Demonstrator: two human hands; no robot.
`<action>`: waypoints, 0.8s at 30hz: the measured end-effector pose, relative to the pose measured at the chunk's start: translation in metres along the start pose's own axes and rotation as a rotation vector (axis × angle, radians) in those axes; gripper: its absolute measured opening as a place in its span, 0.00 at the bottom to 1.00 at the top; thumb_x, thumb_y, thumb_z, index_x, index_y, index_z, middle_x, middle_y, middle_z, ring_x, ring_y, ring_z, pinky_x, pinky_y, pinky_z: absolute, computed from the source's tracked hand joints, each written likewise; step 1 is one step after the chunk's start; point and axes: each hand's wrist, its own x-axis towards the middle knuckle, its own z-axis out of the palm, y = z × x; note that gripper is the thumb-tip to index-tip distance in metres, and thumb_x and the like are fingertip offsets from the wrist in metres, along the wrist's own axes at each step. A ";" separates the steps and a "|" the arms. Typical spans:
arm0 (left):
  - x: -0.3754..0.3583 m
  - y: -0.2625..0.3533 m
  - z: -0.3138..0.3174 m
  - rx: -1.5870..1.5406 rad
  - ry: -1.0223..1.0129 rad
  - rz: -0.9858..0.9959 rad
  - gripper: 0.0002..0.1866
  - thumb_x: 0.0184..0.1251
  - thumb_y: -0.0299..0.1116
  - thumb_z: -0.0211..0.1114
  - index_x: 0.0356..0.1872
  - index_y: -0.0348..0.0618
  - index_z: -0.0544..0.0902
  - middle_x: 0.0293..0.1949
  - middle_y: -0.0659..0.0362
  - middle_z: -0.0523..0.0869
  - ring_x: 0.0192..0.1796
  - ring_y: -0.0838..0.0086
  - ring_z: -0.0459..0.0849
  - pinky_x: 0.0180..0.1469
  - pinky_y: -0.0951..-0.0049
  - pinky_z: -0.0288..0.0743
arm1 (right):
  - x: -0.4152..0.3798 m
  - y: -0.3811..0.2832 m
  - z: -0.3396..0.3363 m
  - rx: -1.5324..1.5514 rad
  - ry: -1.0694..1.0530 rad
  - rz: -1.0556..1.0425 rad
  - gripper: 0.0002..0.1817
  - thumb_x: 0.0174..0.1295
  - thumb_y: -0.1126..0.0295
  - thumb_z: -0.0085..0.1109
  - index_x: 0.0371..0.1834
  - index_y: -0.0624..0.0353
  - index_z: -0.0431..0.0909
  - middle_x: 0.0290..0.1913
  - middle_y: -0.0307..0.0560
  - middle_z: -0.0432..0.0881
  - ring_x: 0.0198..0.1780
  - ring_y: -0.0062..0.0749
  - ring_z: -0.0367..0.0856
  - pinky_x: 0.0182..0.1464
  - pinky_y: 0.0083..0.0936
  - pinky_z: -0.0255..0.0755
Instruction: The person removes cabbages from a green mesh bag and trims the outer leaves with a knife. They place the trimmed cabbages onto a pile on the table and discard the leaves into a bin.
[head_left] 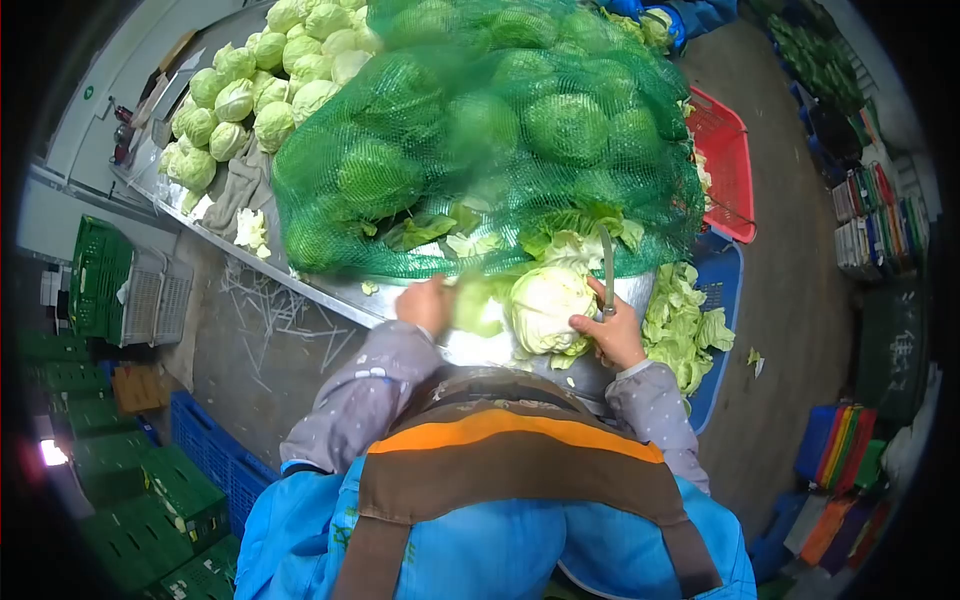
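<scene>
My right hand (617, 332) holds a knife (608, 265) with its blade pointing up and away from me, while its thumb and fingers rest on the right side of a pale, trimmed cabbage (553, 306). The cabbage sits at the metal table's near edge. My left hand (425, 304) is closed at the edge of a blurred cabbage leaf (485, 308), just left of the cabbage; its fingertips are partly hidden. Right beyond both hands lies a large green net bag (460, 150) full of cabbages, with loose outer leaves (570, 232) at its near side.
Trimmed cabbages (265, 85) are piled at the far left of the table. To the right stand a blue crate (722, 330) with leaves over it and a red crate (735, 150). Another person's blue-gloved hand (680, 25) is at the far end. Green crates (130, 510) stack at lower left.
</scene>
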 end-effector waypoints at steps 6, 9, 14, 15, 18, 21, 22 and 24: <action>-0.021 0.086 0.004 -0.278 0.142 0.539 0.56 0.32 0.46 0.81 0.65 0.34 0.59 0.61 0.40 0.66 0.63 0.48 0.65 0.64 0.56 0.62 | 0.016 0.005 0.010 -0.289 0.058 -0.122 0.33 0.56 0.66 0.67 0.64 0.62 0.66 0.41 0.50 0.83 0.38 0.23 0.82 0.41 0.22 0.75; -0.014 0.101 0.020 -0.333 -0.061 0.434 0.57 0.33 0.47 0.80 0.65 0.30 0.57 0.58 0.38 0.68 0.62 0.49 0.68 0.63 0.58 0.64 | 0.004 0.004 0.005 -0.784 0.219 -0.300 0.30 0.60 0.57 0.60 0.64 0.56 0.67 0.39 0.52 0.83 0.34 0.36 0.83 0.37 0.30 0.75; -0.014 0.113 0.013 -0.289 -0.161 0.350 0.54 0.35 0.46 0.78 0.63 0.29 0.58 0.56 0.38 0.70 0.58 0.49 0.72 0.60 0.62 0.68 | -0.020 0.003 -0.004 -0.878 0.195 -0.462 0.27 0.67 0.57 0.48 0.67 0.53 0.61 0.42 0.57 0.81 0.35 0.52 0.81 0.36 0.40 0.73; -0.014 0.115 0.012 -0.283 -0.175 0.356 0.54 0.35 0.46 0.78 0.63 0.29 0.58 0.56 0.38 0.70 0.58 0.49 0.72 0.60 0.62 0.68 | -0.017 0.000 0.001 -0.873 0.203 -0.449 0.27 0.67 0.57 0.48 0.67 0.53 0.61 0.42 0.57 0.81 0.35 0.52 0.81 0.36 0.40 0.73; -0.014 0.119 0.009 -0.297 -0.170 0.347 0.54 0.34 0.46 0.78 0.62 0.30 0.58 0.56 0.39 0.69 0.58 0.50 0.72 0.58 0.60 0.70 | 0.010 0.018 0.018 -0.506 0.246 -0.119 0.28 0.71 0.54 0.40 0.67 0.61 0.61 0.35 0.64 0.82 0.40 0.58 0.81 0.44 0.42 0.72; -0.015 0.120 0.011 -0.290 -0.150 0.344 0.54 0.34 0.47 0.78 0.63 0.31 0.58 0.56 0.39 0.68 0.59 0.50 0.71 0.58 0.60 0.70 | 0.028 0.044 0.011 -0.444 0.300 -0.313 0.30 0.72 0.52 0.36 0.67 0.65 0.60 0.36 0.64 0.82 0.42 0.60 0.80 0.47 0.41 0.72; -0.016 0.119 0.010 -0.292 -0.153 0.354 0.54 0.34 0.46 0.78 0.63 0.31 0.58 0.57 0.39 0.68 0.59 0.50 0.71 0.58 0.60 0.70 | 0.023 0.038 0.006 -0.464 0.276 -0.219 0.29 0.67 0.53 0.46 0.65 0.62 0.64 0.40 0.64 0.81 0.42 0.58 0.81 0.44 0.42 0.72; -0.016 0.118 0.012 -0.286 -0.139 0.362 0.54 0.34 0.46 0.78 0.63 0.31 0.58 0.57 0.39 0.68 0.59 0.50 0.71 0.58 0.60 0.70 | 0.008 0.004 0.005 -0.610 0.306 -0.249 0.29 0.63 0.55 0.52 0.63 0.60 0.66 0.40 0.64 0.81 0.41 0.57 0.81 0.43 0.42 0.73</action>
